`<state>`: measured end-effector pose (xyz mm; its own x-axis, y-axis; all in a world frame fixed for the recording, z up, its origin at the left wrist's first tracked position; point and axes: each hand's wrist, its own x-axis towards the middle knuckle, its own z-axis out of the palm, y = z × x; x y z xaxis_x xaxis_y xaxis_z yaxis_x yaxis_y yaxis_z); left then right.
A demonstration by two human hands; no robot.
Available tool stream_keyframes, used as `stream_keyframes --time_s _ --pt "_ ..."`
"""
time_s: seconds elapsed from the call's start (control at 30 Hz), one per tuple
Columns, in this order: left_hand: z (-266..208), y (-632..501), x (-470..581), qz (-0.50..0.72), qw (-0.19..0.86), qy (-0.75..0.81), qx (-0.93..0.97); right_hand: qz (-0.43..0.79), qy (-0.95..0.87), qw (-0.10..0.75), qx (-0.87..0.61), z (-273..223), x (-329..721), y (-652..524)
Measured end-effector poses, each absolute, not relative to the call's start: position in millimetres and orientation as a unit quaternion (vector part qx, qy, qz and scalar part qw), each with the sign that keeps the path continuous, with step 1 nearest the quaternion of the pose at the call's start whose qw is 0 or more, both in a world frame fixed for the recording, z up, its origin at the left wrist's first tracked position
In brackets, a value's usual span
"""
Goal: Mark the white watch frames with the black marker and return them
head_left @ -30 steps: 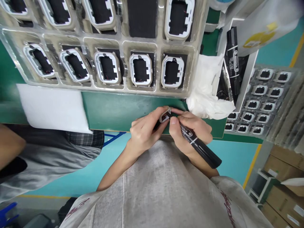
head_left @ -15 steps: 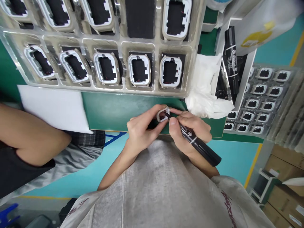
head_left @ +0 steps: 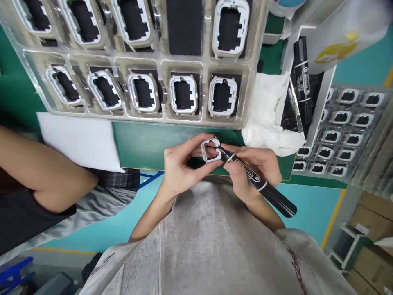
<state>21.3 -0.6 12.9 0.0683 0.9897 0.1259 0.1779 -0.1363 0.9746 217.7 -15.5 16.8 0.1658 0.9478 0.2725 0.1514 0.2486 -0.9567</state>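
Frame [head_left: 204, 152] white, rounded, open-centred

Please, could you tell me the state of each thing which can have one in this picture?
Left hand: closed on the white frame
White frame: held, out of the tray
Right hand: closed around the black marker
Black marker: uncapped, tip at the frame's edge
Tray: holding more frames
White box: open
Second marker: lying in the box
Tissue: crumpled
White sheet: spread flat

Green tabletop [head_left: 141, 153] over turquoise floor [head_left: 310, 205] with yellow stripes [head_left: 333, 219], cardboard boxes [head_left: 375, 262] at lower right.
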Motion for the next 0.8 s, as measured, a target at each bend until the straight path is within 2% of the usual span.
stream_keyframes --time_s 0.3,0.6,0.8 --pt "7.3 -2.2 17.0 0.444 0.370 0.500 0.644 0.295 -0.622 0.601 -0.406 12.8 216.9 8.9" --pt "12.6 -0.9 17.4 0.424 0.324 0.468 0.704 0.250 -0.651 0.565 -0.441 17.0 218.1 7.1" --pt "15.8 -1.3 18.4 0.406 0.308 0.470 0.721 0.239 -0.644 0.576 -0.443 14.7 216.7 6.0"
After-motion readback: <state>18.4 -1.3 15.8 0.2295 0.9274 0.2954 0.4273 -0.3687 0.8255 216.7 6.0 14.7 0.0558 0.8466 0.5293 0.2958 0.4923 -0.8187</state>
